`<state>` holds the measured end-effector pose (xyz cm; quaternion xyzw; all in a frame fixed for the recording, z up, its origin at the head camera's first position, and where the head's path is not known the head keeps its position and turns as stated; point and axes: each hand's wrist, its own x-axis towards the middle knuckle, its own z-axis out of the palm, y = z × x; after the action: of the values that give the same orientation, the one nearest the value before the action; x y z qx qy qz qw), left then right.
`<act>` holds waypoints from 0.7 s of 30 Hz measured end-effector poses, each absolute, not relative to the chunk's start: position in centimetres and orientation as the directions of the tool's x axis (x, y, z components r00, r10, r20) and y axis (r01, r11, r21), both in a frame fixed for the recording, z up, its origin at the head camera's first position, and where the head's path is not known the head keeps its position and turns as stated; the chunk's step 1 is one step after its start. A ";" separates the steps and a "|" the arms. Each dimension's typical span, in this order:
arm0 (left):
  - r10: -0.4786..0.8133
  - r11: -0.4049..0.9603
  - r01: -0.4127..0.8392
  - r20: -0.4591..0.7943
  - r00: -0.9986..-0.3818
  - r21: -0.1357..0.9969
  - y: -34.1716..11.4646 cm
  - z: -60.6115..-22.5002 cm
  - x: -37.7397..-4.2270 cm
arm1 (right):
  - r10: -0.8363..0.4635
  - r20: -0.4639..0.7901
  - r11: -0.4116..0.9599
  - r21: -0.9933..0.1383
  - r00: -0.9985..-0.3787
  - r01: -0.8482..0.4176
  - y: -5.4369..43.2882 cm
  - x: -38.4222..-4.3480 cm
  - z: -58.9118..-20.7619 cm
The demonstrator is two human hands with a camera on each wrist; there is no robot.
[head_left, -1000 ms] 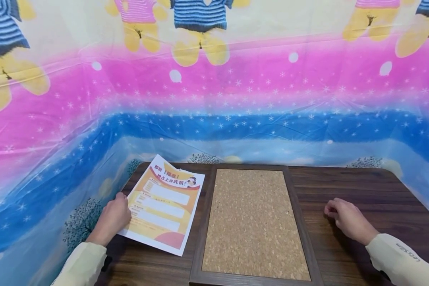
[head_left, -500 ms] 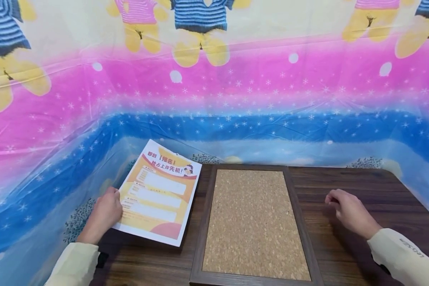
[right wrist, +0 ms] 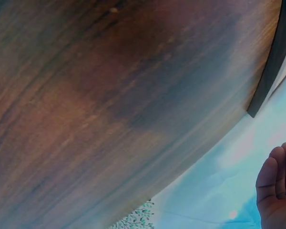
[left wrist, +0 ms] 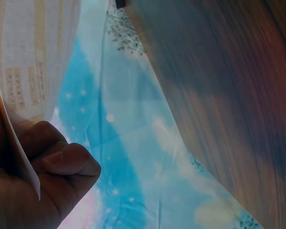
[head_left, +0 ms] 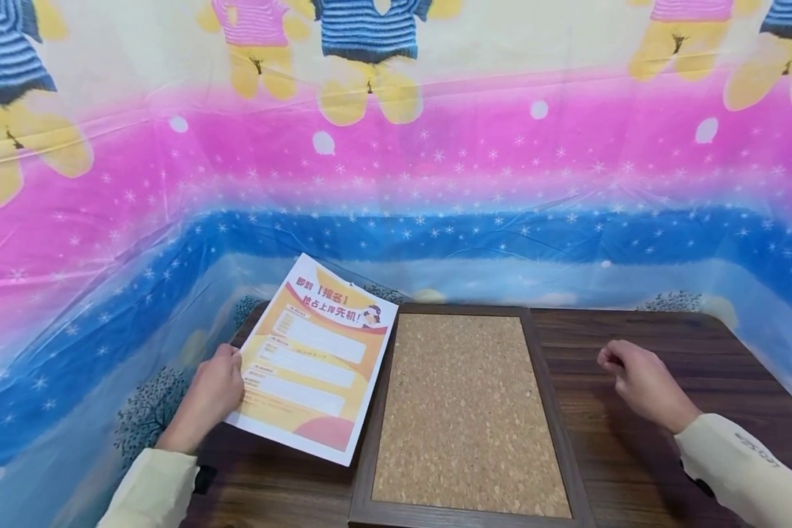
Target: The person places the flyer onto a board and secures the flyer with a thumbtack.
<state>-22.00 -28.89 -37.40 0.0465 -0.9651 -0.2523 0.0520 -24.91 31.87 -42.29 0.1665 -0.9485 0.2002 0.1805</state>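
Note:
My left hand [head_left: 214, 389] grips the left edge of a printed paper sheet [head_left: 313, 359], a yellow, orange and white poster with red lettering and a small cartoon figure. The sheet hangs tilted over the table's left side, its right edge beside the frame of a cork board [head_left: 468, 411]. In the left wrist view, the curled fingers [left wrist: 69, 162] hold the sheet, with its back [left wrist: 31, 47] showing. My right hand [head_left: 650, 385] hovers over the table right of the board, fingers loosely bent. Only some of its fingers [right wrist: 269, 179] show at the right wrist view's edge.
The cork board's dark wooden frame [head_left: 554, 411] lies on a dark wood-grain table [head_left: 633, 337]. Behind and along the left, a printed cloth [head_left: 475, 235] with bears, snowflakes and trees hangs close to the table edges.
The left hand lifted the sheet up and leftward, then brought it right and slightly down, nearer the cork board. The right hand rose slightly.

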 end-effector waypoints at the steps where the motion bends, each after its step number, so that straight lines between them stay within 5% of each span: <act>1: -0.119 0.869 -0.066 0.077 -0.990 0.490 -28.6 -37.5 -22.1 | -0.246 0.416 0.862 -0.319 -0.875 -0.394 31.8 -24.9 -42.2; 21: -0.100 0.834 -0.034 0.090 -0.991 0.551 -23.1 -39.6 -23.2 | -0.230 0.470 0.841 -0.344 -0.852 -0.417 30.5 -25.3 -41.6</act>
<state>-23.18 -23.13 -39.59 0.0353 -0.9558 -0.2861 0.0576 -25.28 30.51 -41.62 0.1727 -0.9362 0.2226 0.2101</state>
